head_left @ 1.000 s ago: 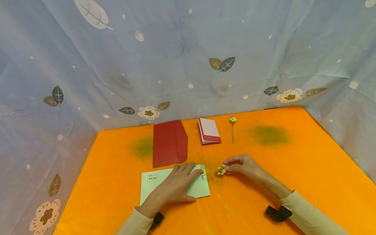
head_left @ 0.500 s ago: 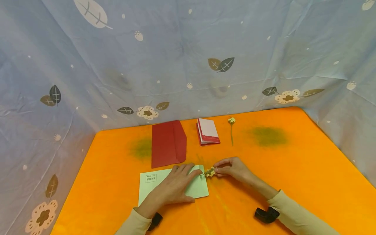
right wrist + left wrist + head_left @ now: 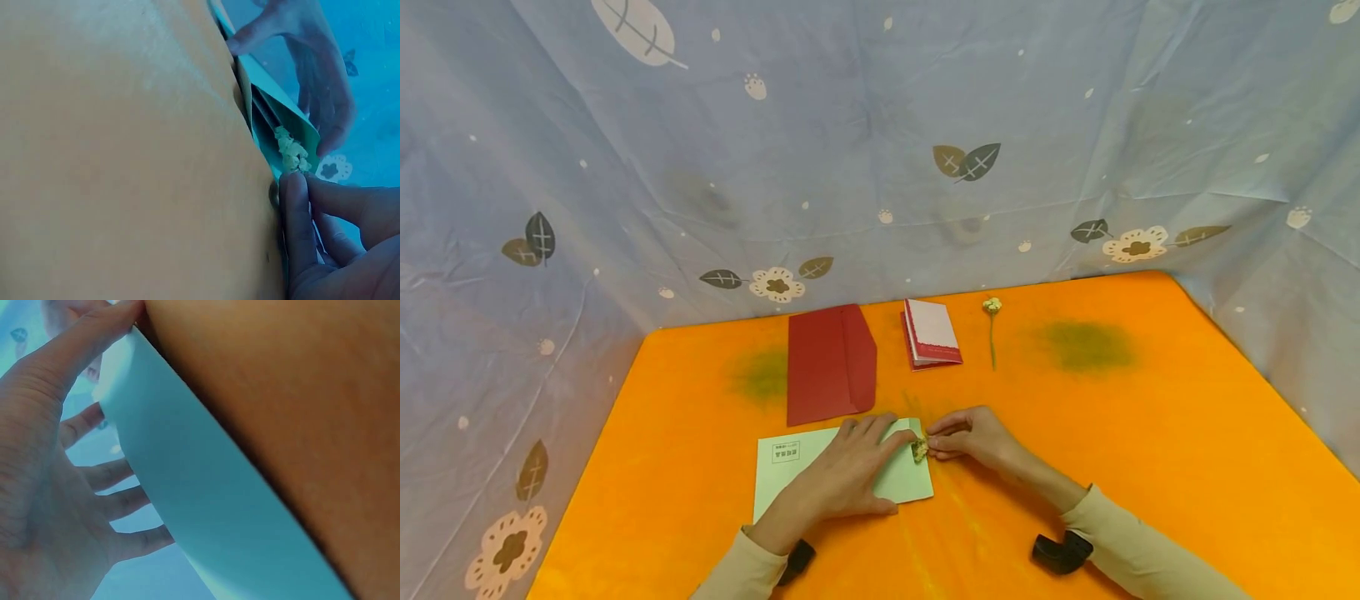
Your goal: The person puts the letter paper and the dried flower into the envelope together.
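Observation:
My left hand [image 3: 850, 471] lies across the light green envelope [image 3: 782, 479], thumb at its near edge and fingers at its far edge. The left wrist view shows the thumb and fingers on either side of the envelope [image 3: 181, 462]. The envelope's right end gapes, with a dark edge visible inside, in the right wrist view. My right hand [image 3: 973, 437] pinches a small dried flower sprig with yellow blossoms [image 3: 920, 450] at that mouth. Its blossoms [image 3: 292, 150] sit between the envelope's lips, near my left index fingertip; the stem is hidden.
Behind the hands lie a red envelope [image 3: 820, 367], a folded red and white card [image 3: 934, 329] and a second flower sprig [image 3: 992, 317] with a long stem. An orange cloth [image 3: 1150, 450] covers the table. Patterned fabric [image 3: 865, 167] encloses the back and sides.
My right hand has moved left with the flower sprig, from beside the green envelope to its mouth. The left hand has stayed on the envelope.

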`<state>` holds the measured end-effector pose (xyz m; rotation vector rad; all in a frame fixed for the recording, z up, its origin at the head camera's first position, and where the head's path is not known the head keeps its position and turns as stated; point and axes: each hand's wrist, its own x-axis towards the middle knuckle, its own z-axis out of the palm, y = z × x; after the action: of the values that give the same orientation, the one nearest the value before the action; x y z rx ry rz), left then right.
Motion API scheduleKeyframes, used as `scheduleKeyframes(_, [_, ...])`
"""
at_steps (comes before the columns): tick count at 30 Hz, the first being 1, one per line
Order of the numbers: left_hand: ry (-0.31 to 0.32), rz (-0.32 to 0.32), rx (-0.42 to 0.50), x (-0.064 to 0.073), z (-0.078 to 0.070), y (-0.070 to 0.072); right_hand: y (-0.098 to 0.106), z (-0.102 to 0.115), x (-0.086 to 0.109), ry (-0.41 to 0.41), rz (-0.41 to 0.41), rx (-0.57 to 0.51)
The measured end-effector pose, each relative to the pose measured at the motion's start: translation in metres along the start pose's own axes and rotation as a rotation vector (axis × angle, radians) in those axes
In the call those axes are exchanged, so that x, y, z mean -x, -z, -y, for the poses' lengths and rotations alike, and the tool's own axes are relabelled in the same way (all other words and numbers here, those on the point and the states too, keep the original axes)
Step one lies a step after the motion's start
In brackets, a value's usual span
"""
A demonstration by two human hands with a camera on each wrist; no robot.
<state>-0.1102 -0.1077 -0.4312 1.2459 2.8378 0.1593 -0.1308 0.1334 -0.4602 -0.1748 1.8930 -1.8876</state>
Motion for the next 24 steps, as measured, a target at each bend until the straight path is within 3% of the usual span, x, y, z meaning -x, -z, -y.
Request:
scheduleKeyframes(11, [0.002,0.003,-0.003,0.0,0.0,0.001,-0.006,0.002,-0.001,-0.004,0.019,0.004])
scheduleKeyframes(24, [0.007,0.011,0.016,0.0,0.0,0.002,-0.013,0.004,-0.004,0.102,0.021,0.152])
